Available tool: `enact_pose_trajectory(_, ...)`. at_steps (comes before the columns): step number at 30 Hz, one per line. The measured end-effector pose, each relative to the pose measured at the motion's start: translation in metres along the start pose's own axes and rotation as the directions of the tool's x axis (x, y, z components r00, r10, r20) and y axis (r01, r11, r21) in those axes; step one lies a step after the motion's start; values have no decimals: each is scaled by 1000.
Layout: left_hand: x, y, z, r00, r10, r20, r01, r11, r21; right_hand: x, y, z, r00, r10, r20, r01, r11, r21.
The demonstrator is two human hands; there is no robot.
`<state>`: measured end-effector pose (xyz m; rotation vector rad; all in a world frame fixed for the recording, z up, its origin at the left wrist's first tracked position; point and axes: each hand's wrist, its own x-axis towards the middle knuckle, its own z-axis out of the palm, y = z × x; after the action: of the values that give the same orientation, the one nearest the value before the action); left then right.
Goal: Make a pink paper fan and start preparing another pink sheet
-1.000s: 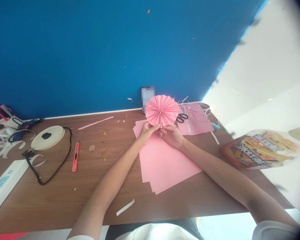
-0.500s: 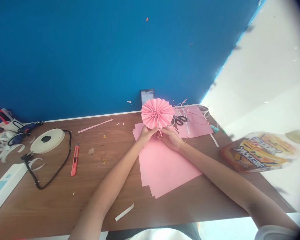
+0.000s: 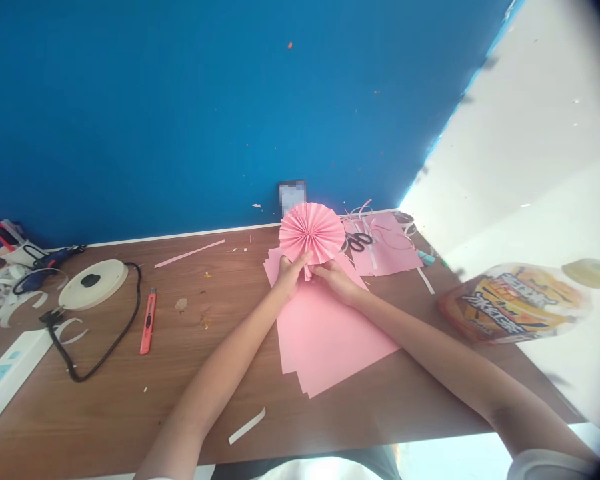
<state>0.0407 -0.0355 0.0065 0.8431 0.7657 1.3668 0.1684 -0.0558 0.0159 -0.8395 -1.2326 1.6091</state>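
The pleated pink rosette (image 3: 314,230) stood fanned out near the frame's centre, just above the pink sheets (image 3: 330,340). The left hand (image 3: 291,272) had its fingers closed on the lower folds, thumb in front; the right hand (image 3: 336,279) had its fingers pinched at the same seam, partly hidden. Doing this well probably meant aligning the seam's edges and pressing evenly, sparing the pleats. A second earlier, the rosette appeared slightly higher and farther right.
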Motion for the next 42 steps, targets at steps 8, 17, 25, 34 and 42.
enact_pose_trajectory(8,7,-1,-7,996,58,-61,-48,988,150,5,-1,-16,960,-151,-236,179,979,99)
enact_pose_trajectory(17,8,-2,-3,993,86,-76,-68,974,215,7,-8,-17,976,-16,-219,100,919,380)
enact_pose_trajectory(25,8,-1,-1,994,70,-84,-52,980,194,10,-10,-21,928,-10,-373,144,932,334)
enact_pose_trajectory(34,11,-3,-4,993,63,-95,-41,975,218,12,-4,-33,759,-530,-378,368,828,-422)
enact_pose_trajectory(42,8,-2,-2,994,83,-75,-65,973,223,4,-8,-35,729,-652,-208,309,585,-749)
